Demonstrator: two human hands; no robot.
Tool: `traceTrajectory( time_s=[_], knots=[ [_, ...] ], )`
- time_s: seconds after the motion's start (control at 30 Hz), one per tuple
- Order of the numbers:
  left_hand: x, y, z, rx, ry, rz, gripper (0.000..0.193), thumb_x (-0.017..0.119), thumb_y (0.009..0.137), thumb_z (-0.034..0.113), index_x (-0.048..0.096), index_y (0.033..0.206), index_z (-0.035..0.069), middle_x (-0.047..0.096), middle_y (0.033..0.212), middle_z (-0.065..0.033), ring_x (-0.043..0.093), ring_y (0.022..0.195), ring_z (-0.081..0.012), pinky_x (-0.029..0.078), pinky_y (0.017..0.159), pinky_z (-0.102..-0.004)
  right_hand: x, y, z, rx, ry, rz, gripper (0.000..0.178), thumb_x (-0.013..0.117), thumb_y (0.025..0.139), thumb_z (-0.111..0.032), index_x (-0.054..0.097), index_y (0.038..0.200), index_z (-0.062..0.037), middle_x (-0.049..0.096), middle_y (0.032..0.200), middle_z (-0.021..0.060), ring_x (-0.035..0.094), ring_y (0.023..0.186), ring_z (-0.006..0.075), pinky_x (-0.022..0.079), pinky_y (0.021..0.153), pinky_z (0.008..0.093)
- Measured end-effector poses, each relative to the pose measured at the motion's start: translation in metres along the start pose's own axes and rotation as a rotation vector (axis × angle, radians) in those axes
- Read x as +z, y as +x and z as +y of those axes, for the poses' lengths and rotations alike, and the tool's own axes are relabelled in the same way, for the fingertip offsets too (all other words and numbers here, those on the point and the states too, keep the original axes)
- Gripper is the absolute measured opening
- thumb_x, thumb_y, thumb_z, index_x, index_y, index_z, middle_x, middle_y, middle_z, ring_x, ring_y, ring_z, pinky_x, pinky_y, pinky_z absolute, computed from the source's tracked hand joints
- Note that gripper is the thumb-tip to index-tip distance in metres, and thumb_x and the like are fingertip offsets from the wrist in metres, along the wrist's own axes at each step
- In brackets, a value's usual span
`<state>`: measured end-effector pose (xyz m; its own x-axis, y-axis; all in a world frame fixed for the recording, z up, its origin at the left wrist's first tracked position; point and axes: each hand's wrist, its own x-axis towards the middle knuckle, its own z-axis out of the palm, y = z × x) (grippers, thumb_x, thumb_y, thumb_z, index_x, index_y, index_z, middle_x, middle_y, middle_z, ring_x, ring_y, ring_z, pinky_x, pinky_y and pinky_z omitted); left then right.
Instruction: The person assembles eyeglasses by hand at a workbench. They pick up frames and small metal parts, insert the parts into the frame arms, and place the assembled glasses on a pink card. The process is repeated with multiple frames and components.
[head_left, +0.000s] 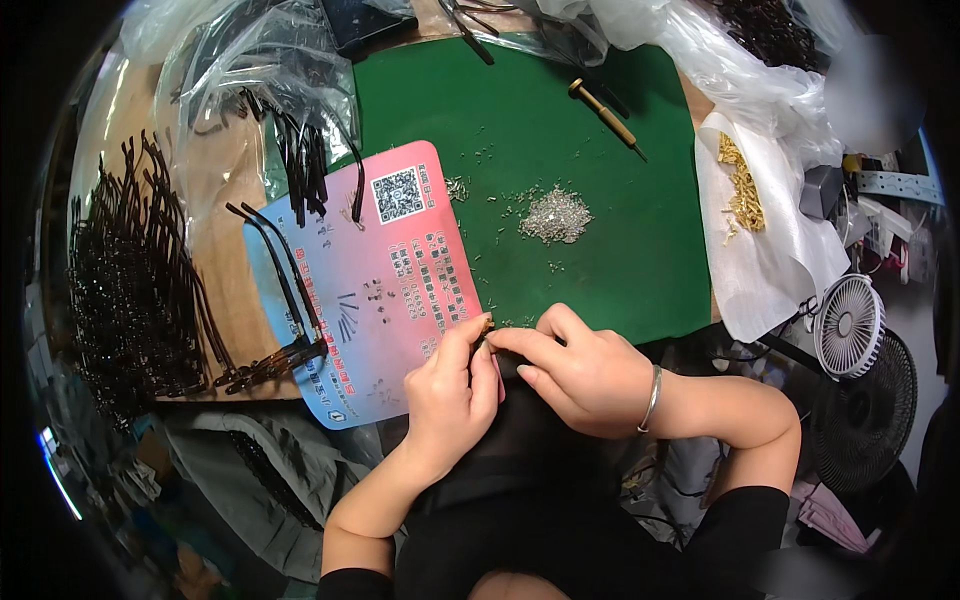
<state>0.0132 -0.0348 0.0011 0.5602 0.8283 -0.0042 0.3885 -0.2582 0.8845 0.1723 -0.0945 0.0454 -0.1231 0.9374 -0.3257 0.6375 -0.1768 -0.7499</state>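
Observation:
My left hand (452, 390) is closed in a pinch over the near edge of the pink-and-blue printed mat (375, 270). A small brass-coloured piece (488, 326) sticks up between its thumb and index finger. My right hand (592, 372), with a bangle on the wrist, is curled in from the right, and its index fingertip meets the left fingertips at that piece. Whatever lies between the right fingers is too small to make out. Close to the hands, tiny dark parts (347, 318) lie scattered on the mat. Two dark eyeglass temples (285, 270) rest along its left side.
A heap of tiny silvery screws (556, 215) sits on the green work mat (610, 270), beyond the hands. Farther back lies a brass screwdriver (608, 118). Gold-coloured small parts (745, 195) lie on white paper at right, near a white fan (848, 325). Many dark temples (130, 290) are piled left.

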Motion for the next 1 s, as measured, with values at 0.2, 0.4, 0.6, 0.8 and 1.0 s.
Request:
traceTrajectory(
  time_s=[0.2, 0.4, 0.6, 0.8, 1.0],
  knots=[
    [0.004, 0.000, 0.001, 0.125, 0.164, 0.068, 0.022, 0.055, 0.079, -0.003, 0.056, 0.102, -0.002, 0.063, 0.078, -0.0147, 0.063, 0.058, -0.0241, 0.049, 0.052, -0.0306, 0.000, -0.001, -0.003, 0.002, -0.070, 0.012, 0.034, 0.055, 0.083, -0.010, 0.051, 0.116, -0.0113, 0.046, 0.088, 0.0102, 0.056, 0.061, 0.0250, 0.050, 0.051, 0.0330],
    [0.009, -0.001, -0.001, 0.146, 0.205, 0.112, 0.023, 0.055, 0.079, -0.004, 0.058, 0.101, -0.002, 0.063, 0.078, -0.0151, 0.064, 0.061, -0.0258, 0.050, 0.053, -0.0309, -0.001, 0.002, -0.008, 0.134, 0.043, -0.069, 0.032, 0.052, 0.085, -0.013, 0.049, 0.117, -0.0119, 0.049, 0.092, 0.0119, 0.057, 0.074, 0.0277, 0.051, 0.067, 0.0359],
    [0.003, 0.000, 0.003, -0.025, 0.056, 0.041, 0.023, 0.054, 0.079, -0.004, 0.058, 0.102, -0.003, 0.063, 0.071, -0.0146, 0.064, 0.059, -0.0242, 0.050, 0.053, -0.0308, -0.003, 0.006, -0.007, 0.169, 0.229, -0.103, 0.032, 0.048, 0.087, -0.015, 0.048, 0.119, -0.0107, 0.052, 0.096, 0.0138, 0.056, 0.085, 0.0291, 0.048, 0.077, 0.0363],
    [0.005, 0.000, 0.003, 0.027, 0.125, 0.069, 0.023, 0.054, 0.080, -0.003, 0.058, 0.102, -0.003, 0.063, 0.071, -0.0143, 0.064, 0.059, -0.0228, 0.050, 0.053, -0.0305, -0.015, 0.018, -0.002, 0.339, 0.672, -0.251, 0.030, 0.043, 0.089, -0.017, 0.049, 0.115, -0.0019, 0.058, 0.093, 0.0173, 0.055, 0.085, 0.0298, 0.047, 0.075, 0.0365],
    [0.004, 0.003, 0.001, 0.063, 0.140, 0.078, 0.022, 0.053, 0.081, -0.003, 0.058, 0.102, -0.002, 0.064, 0.071, -0.0139, 0.065, 0.060, -0.0238, 0.051, 0.054, -0.0303, -0.014, 0.018, -0.004, 0.230, 0.570, -0.176, 0.029, 0.041, 0.090, -0.018, 0.052, 0.110, -0.0006, 0.060, 0.091, 0.0153, 0.052, 0.089, 0.0291, 0.042, 0.081, 0.0364]
  ],
)
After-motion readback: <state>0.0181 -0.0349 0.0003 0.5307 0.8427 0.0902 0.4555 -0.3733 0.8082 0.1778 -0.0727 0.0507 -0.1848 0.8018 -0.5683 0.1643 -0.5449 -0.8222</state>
